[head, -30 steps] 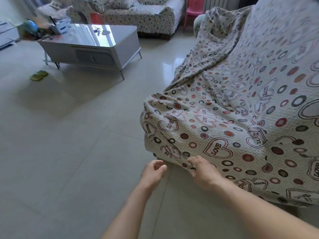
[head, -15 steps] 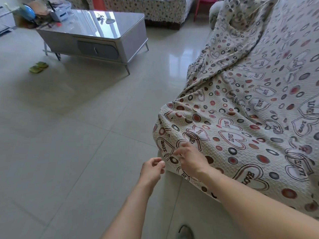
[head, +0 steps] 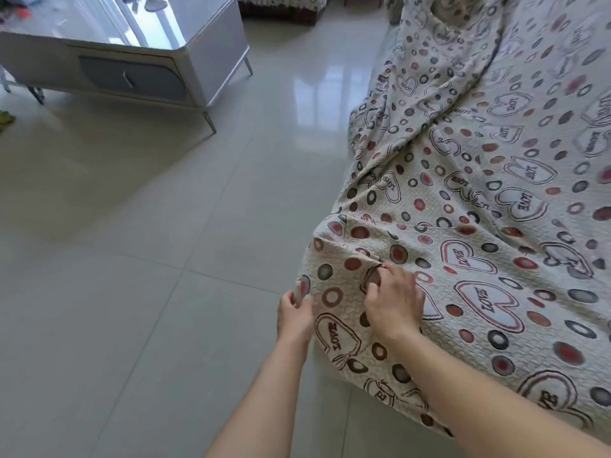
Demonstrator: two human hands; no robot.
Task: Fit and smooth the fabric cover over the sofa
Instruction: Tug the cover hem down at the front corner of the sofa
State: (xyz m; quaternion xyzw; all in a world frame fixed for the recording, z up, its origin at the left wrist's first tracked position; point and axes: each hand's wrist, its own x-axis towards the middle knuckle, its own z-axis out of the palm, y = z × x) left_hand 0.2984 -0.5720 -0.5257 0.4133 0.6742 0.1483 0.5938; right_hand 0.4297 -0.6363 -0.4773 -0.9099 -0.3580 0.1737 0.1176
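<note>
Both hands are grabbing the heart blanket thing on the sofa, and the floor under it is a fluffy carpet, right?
Not quite. The head view shows the left hand and right hand on the heart-patterned cover, gripping its corner, but the floor is smooth, shiny tile, not carpet.

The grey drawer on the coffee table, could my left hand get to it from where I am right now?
Probably not. The left hand is pinching the cover at the sofa's corner, and the drawer lies far across open floor. Nothing blocks the way, but you would need to step over.
</note>
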